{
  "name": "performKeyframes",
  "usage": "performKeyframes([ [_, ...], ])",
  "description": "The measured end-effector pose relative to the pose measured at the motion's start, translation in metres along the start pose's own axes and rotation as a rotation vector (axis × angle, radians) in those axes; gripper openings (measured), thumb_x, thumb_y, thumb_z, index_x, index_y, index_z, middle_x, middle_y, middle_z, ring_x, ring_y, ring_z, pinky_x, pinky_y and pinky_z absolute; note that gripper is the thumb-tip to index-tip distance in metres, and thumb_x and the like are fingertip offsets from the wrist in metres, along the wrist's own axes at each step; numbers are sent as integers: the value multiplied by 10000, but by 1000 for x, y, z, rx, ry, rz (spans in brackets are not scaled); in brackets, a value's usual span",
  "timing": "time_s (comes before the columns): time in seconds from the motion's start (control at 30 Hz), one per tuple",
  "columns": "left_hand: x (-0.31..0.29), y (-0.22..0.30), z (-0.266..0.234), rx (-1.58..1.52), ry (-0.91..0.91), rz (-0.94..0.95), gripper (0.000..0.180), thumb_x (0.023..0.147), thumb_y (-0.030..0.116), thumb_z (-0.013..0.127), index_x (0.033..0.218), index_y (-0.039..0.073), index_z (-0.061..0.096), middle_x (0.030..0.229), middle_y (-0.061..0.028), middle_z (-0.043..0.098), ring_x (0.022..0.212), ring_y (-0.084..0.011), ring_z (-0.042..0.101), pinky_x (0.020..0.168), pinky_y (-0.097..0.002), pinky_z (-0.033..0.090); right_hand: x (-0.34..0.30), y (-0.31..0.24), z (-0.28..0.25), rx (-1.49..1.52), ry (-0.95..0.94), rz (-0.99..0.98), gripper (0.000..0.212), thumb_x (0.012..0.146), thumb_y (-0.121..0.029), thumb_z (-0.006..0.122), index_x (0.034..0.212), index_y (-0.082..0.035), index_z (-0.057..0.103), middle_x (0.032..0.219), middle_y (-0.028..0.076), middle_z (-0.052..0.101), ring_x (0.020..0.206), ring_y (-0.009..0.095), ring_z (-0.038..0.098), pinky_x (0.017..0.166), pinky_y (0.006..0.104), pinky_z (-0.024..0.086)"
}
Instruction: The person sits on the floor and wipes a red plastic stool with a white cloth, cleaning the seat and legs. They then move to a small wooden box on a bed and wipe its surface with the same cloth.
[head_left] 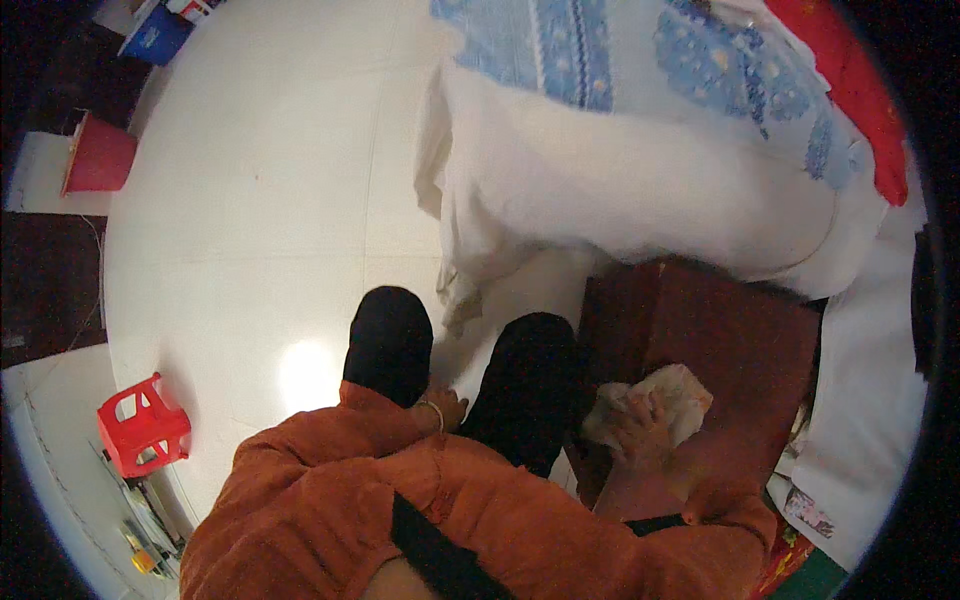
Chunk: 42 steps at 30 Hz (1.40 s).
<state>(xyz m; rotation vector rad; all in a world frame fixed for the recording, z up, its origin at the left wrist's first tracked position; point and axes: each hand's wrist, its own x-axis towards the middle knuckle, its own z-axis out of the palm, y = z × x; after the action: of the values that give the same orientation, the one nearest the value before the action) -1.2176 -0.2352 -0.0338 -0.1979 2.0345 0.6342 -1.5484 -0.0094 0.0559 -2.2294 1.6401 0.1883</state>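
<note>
My right hand (642, 432) presses a crumpled whitish cloth (683, 398) onto the top of a dark brown wooden cabinet (735, 335). Its fingers are bent over the cloth, and part of the cloth bunches out on both sides. Between my dark-trousered knees rests my left hand (445, 405), with a bangle at the wrist. The fingers on that side look curled in, with nothing visible in them. Both arms are in orange sleeves.
A bed with a white and blue patterned sheet (640, 150) stands beyond the cabinet, its edge hanging low. Far left are a red plastic stool (145, 425), a pinkish-red bin (100, 155) and a blue container (157, 35). Pale tiles (270, 200) cover the floor.
</note>
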Motion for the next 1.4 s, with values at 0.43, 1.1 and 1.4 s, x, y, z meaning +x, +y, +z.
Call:
performKeyframes([
  [0.43, -198, 30, -103, -169, 5, 29, 453, 867, 362, 532, 1209, 66, 536, 1037, -178, 631, 937, -376, 606, 821, -477, 464, 49, -75, -77, 372, 135, 667, 334, 795, -263, 572, 1086, -100, 588, 1111, 109, 548, 1030, 327, 433, 825, 546, 344],
  [1.1, -607, 1, -104, -609, 173, -18, 459, 924, 423, 457, 956, 24, 681, 952, -167, 667, 859, -304, 630, 782, -423, 474, 286, -173, -513, 2425, 747, 293, 351, 885, -352, 535, 1108, -83, 566, 1092, 48, 581, 1003, 220, 563, 843, 389, 468],
  [1.4, -746, 49, -242, -702, 798, 1249, 214, 897, 178, 568, 1003, -8, 563, 906, -151, 581, 856, -336, 555, 743, -414, 444, 351, -206, -542, 2048, 495, 83, 328, 897, -264, 536, 1134, -40, 569, 1004, 39, 574, 933, 184, 576, 759, 361, 495],
])
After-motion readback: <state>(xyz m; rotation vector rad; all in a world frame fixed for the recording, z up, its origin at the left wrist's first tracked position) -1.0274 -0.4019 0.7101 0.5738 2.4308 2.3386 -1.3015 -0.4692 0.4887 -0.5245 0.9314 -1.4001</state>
